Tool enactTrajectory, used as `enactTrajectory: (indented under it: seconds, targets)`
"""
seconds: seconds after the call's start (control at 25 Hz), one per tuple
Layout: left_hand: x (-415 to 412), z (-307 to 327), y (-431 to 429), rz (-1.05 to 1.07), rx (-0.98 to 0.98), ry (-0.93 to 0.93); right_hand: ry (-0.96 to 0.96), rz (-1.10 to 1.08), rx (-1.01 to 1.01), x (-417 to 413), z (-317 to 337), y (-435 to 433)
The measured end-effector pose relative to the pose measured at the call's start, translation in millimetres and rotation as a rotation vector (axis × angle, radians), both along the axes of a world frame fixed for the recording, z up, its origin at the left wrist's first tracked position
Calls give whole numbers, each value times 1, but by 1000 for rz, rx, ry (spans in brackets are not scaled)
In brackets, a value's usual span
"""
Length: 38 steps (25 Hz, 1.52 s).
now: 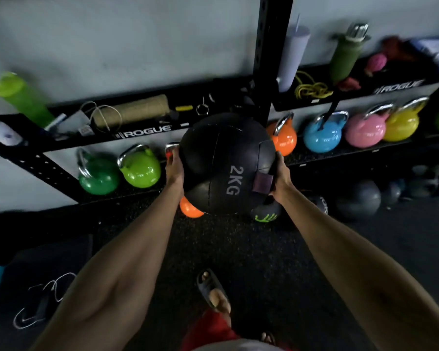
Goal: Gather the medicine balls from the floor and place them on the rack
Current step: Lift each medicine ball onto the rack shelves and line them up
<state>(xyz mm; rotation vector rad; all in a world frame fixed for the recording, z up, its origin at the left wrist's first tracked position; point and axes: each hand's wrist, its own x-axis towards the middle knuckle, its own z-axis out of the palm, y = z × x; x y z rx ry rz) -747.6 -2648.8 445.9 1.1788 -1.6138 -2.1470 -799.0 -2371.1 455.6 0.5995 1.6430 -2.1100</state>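
A black medicine ball (221, 163) marked "2KG" is held up in front of me, level with the rack's kettlebell shelf. My left hand (174, 164) presses on its left side and my right hand (280, 174) grips its right side over a dark strap. The black Rogue rack (142, 134) runs along the wall behind the ball. On the floor to the right lie a grey medicine ball (359, 200) and a black ball with green print (266, 214), partly hidden under the held ball.
Coloured kettlebells (140, 168) line the lower shelf from green on the left to yellow on the right. The upper shelf holds bottles, a twine roll and cords. A black upright post (266, 59) stands behind the ball. A shoe (36, 310) lies at the lower left.
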Motion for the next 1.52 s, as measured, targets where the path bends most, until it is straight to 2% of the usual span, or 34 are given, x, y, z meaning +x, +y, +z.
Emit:
enactTrajectory:
  seconds: [0.2, 0.28, 0.64, 0.88, 1.12, 1.32, 1.52]
  targets:
    - [34, 94, 14, 64, -23, 175, 247, 32, -43, 2, 61, 7]
    - [34, 126, 7, 115, -47, 249, 334, 34, -61, 20, 116, 3]
    - [65, 355, 23, 134, -208, 600, 870, -12, -71, 36, 320, -15]
    - [48, 490, 12, 182, -253, 780, 1165, -21, -196, 23, 433, -28]
    - [20, 594, 12, 287, -363, 1078, 1362, -97, -267, -22, 540, -58]
    - [-21, 651, 0, 244, -391, 1329, 1550, -181, -269, -54, 623, -75]
    - [-74, 711, -16, 224, -457, 1438, 1687, -298, -280, -99, 678, -88]
